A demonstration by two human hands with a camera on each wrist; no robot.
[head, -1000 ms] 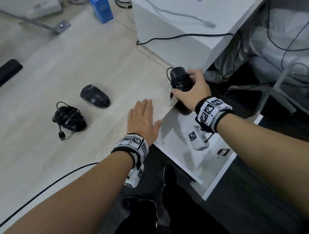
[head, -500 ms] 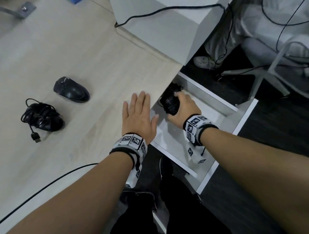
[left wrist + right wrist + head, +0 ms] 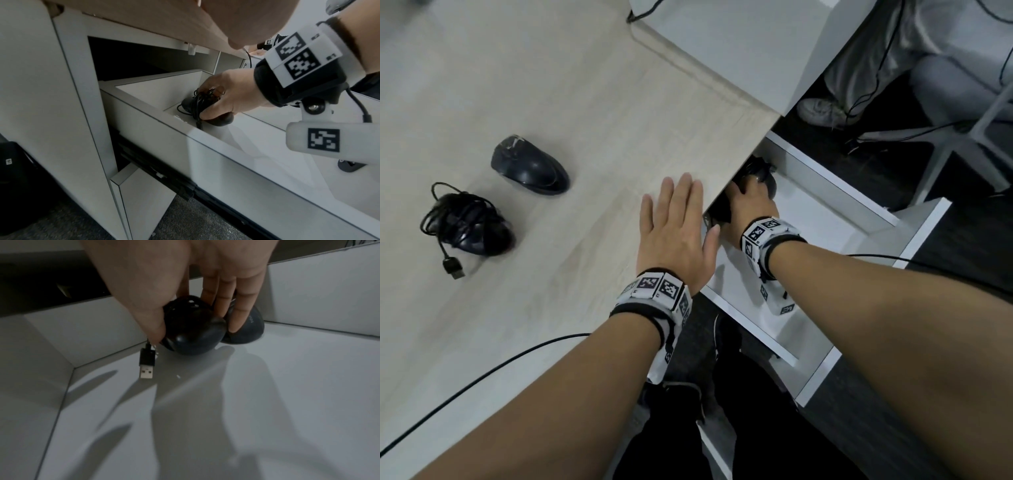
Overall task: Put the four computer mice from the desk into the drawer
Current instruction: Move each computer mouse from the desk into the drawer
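My right hand [image 3: 751, 200] is down in the open white drawer [image 3: 856, 209] and grips a black wired mouse [image 3: 191, 331] with its cable wound round it; the USB plug [image 3: 147, 365] dangles just above the drawer floor. A second dark mouse [image 3: 246, 327] lies right behind it against the drawer's back wall. In the left wrist view the gripped mouse [image 3: 205, 105] sits low in the drawer's far corner. My left hand [image 3: 674, 229] lies flat on the desk edge. Two more black mice remain on the desk: a cordless one [image 3: 529, 166] and a cable-wrapped one [image 3: 469, 224].
The light wood desk [image 3: 585, 102] overhangs the back of the drawer. A white box [image 3: 739, 44] stands at the desk's far right. A black cable [image 3: 482, 370] crosses the near desk. A shoe and a chair base [image 3: 962, 137] are on the dark floor beyond.
My right hand carried the wired mouse off the desk edge and down into the drawer, deeper under the desk. My left hand stayed flat on the desk.
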